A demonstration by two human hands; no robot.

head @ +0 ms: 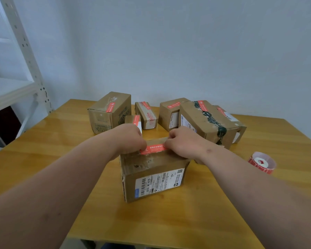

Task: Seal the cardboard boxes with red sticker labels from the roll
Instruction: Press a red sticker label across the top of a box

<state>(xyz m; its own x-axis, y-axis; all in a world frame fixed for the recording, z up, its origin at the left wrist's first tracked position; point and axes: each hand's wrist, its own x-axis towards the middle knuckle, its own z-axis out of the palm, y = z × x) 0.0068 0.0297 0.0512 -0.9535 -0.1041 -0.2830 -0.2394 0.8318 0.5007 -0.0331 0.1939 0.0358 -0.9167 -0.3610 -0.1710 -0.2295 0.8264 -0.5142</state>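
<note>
Red sticker atop box, left hand and right hand pinching its ends

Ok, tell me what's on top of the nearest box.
A red sticker label lies across its top, left hand and right hand covering its ends. Further flap details stay hidden.

Soft even light, wide-angle bending at edges.
</note>
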